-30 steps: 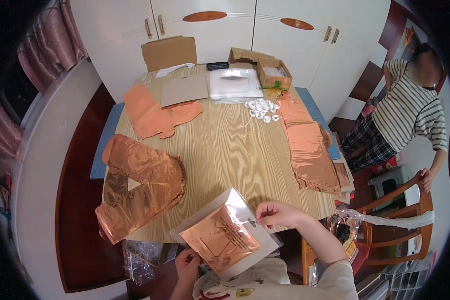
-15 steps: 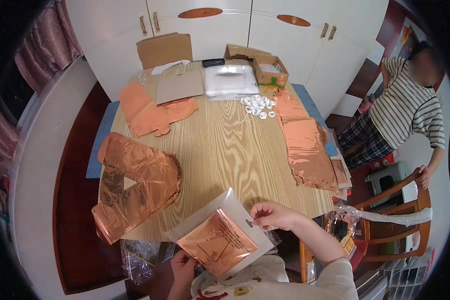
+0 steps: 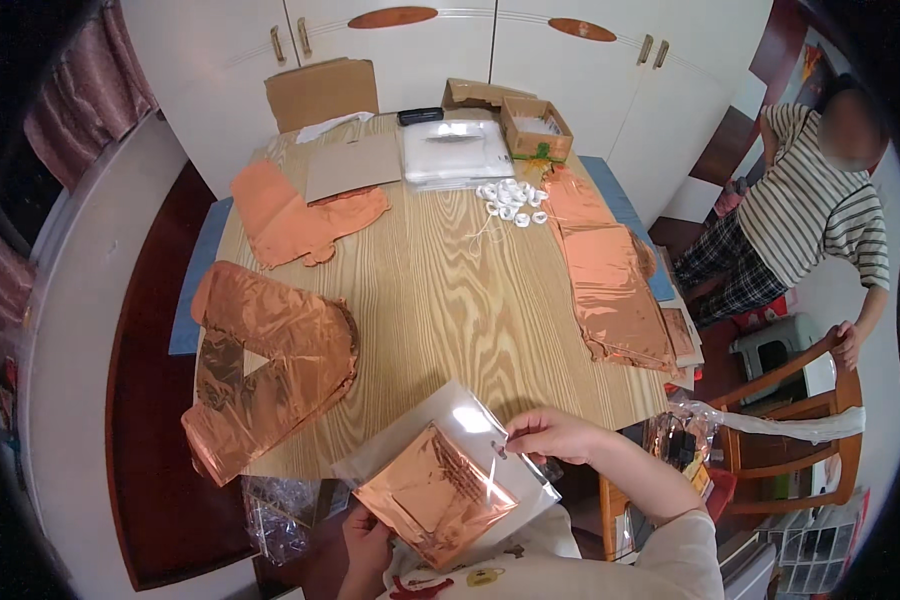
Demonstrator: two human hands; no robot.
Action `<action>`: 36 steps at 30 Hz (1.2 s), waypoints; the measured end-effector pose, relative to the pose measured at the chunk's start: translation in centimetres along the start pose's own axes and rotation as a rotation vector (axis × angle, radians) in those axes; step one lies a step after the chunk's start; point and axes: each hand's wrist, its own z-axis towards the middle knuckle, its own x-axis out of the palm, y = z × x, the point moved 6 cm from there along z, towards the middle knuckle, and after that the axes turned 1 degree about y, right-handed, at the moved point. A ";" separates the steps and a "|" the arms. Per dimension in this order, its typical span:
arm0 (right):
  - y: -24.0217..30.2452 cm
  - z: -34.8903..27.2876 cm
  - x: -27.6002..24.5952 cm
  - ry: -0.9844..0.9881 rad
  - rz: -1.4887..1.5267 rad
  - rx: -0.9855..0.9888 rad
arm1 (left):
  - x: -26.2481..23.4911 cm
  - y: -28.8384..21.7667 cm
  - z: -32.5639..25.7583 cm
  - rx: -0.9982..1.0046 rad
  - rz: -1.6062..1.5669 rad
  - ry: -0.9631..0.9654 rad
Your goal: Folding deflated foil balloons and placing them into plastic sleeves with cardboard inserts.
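Both my hands hold a clear plastic bag (image 3: 475,410) over the table's front edge, with a folded copper-coloured foil piece (image 3: 420,500) inside. My right hand (image 3: 545,435) pinches the bag's right edge, beside its hang hole. At the lower left, my left hand (image 3: 366,540) is closed on the side near the foil; part of its fingers is hidden behind the bag. A flat copper foil balloon (image 3: 300,335) with a triangular hole lies to the left. Another flat foil balloon (image 3: 620,300) is stretched along the right side of the table.
Farther back on the wooden table (image 3: 440,300) are a third foil balloon (image 3: 275,215), grey cardboard (image 3: 353,165), a stack of clear bags (image 3: 455,155), white ribbon coils (image 3: 510,197) and an open carton (image 3: 537,130). A person in a striped shirt (image 3: 805,210) stands at right, touching a wooden chair (image 3: 795,400).
The bag has tilted slightly, and a bright glare now shows near its upper corner. Both hands keep their hold. The view has shifted a little.
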 end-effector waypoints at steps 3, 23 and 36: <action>-0.6 0.0 -0.4 0.033 -0.026 0.028 | -0.2 0.3 0.1 -0.018 -0.014 -0.001; -3.8 0.1 2.4 0.196 0.907 -0.285 | 0.5 -0.1 -0.2 -0.028 0.100 0.121; 0.7 -1.4 -1.0 -0.256 -0.079 -0.456 | 2.8 -0.8 -0.2 0.000 -0.066 0.044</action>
